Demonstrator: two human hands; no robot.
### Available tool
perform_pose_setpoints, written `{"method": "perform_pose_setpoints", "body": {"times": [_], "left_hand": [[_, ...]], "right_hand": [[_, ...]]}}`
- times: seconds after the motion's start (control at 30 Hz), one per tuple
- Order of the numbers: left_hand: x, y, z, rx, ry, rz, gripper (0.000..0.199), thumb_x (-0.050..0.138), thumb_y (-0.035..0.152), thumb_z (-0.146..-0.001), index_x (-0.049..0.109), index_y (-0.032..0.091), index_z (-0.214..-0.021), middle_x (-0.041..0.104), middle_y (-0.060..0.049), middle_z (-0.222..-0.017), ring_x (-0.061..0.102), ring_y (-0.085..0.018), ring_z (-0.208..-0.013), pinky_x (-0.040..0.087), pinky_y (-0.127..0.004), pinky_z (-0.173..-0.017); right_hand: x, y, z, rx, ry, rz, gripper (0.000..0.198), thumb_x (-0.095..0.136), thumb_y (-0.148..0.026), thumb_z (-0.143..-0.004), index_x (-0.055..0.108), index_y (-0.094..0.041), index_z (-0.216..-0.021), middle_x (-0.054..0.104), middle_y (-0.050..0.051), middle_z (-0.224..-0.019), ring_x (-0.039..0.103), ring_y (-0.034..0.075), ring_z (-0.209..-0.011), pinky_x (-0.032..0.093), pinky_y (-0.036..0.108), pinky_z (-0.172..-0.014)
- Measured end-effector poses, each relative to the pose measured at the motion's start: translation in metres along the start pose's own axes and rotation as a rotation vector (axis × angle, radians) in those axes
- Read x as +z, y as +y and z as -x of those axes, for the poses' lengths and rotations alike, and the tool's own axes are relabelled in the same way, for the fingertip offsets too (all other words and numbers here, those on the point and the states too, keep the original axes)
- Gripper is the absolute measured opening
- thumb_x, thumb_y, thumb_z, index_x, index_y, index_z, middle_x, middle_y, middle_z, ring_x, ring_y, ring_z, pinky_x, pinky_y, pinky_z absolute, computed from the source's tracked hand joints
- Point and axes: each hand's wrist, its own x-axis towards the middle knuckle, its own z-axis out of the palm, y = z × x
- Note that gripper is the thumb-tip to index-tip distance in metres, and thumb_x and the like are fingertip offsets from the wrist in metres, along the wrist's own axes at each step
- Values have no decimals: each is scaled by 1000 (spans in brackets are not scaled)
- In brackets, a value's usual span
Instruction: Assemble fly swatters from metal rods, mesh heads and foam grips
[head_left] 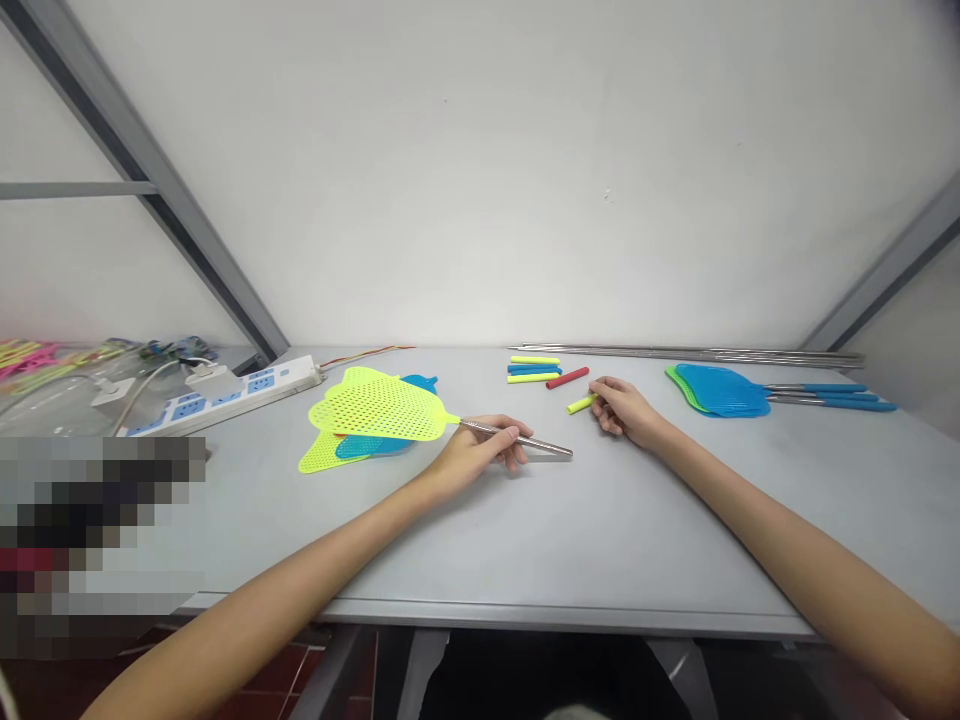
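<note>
Over a gray bench (600, 540), the left hand (480, 446) curls loosely around the metal rod (549, 446) of a yellow swatter (382, 405) overlapping other heads (324, 456), while the right hand (622, 408), partly closed, pinches a yellow tube (578, 405) near a red tube (568, 378), blue swatters (724, 390) lying farther right.

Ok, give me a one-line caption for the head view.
Left hand holding a yellow fly swatter by its metal rod, right hand holding a short yellow tube.
</note>
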Motion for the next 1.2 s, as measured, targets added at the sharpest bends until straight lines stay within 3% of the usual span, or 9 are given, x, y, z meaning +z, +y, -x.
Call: {"method": "perform_pose_setpoints", "body": {"times": [0.2,0.43,0.63,0.8,1.2], "left_hand": [[0,1,0,-11,5,-3,25,45,32,-80,58,12,-88,60,-2,-65,55,-11,-57,44,-26,-61],[0,4,0,33,32,-47,25,44,30,-80,57,12,-92,62,-4,-70,56,-12,-61,43,-26,-63],[-3,1,-2,21,81,-55,32,46,33,-79,56,13,-103,64,-10,-90,58,-14,-69,44,-28,-65],[-4,-3,-3,10,144,-51,38,46,37,-78,55,14,-107,63,-11,-95,59,-17,-73,44,-30,-68],[-3,-3,-5,19,135,-27,38,45,36,-79,55,11,-105,64,-13,-93,59,-15,-68,44,-28,-63]], "right_hand": [[-2,-2,5,43,-50,50,17,48,-31,-78,52,-15,-80,59,3,-47,47,9,-27,30,16,-21],[1,-3,10,29,-50,29,18,45,-27,-79,52,-14,-70,56,3,-44,50,11,-30,37,17,-24],[7,-8,19,24,-42,-46,12,46,-25,-80,52,-15,-80,66,8,-67,60,13,-47,46,18,-36],[12,-11,27,47,-86,-93,19,50,-31,-77,53,-16,-90,65,12,-87,64,17,-63,49,21,-43],[12,-12,29,82,-116,-156,25,49,-33,-76,53,-16,-94,64,12,-92,64,19,-68,48,21,-44]]}}
